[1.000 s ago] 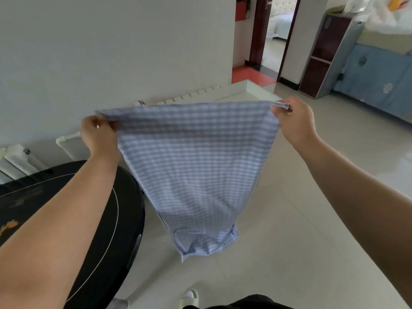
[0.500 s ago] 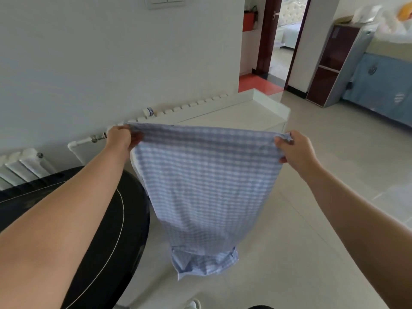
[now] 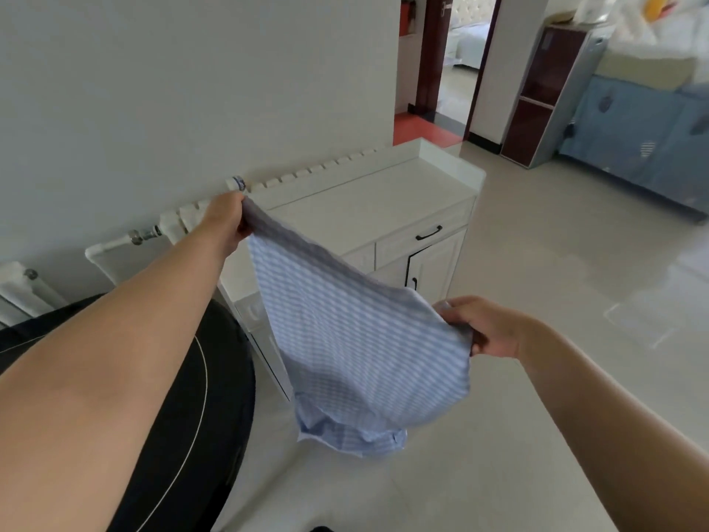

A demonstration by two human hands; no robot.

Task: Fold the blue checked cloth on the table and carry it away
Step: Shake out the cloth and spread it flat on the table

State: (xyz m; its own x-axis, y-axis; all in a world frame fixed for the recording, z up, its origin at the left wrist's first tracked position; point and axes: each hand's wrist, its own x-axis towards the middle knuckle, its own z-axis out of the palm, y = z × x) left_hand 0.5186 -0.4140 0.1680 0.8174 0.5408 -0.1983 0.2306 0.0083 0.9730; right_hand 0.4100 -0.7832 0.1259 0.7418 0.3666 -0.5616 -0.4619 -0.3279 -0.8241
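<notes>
The blue checked cloth hangs in the air in front of me, above the floor, its lower end bunched and folded over. My left hand pinches its upper left corner, raised near the radiator. My right hand grips the other top corner, held lower and closer to me, so the top edge slopes down to the right. The cloth touches nothing else.
A round black table sits at lower left under my left arm. A white cabinet stands against the wall behind the cloth. A doorway and a dark cabinet lie at the far right; pale tiled floor spreads right.
My right hand has dropped and come toward me while my left hand stayed high, tilting the cloth's top edge. The view has turned slightly, showing more of the white cabinet.
</notes>
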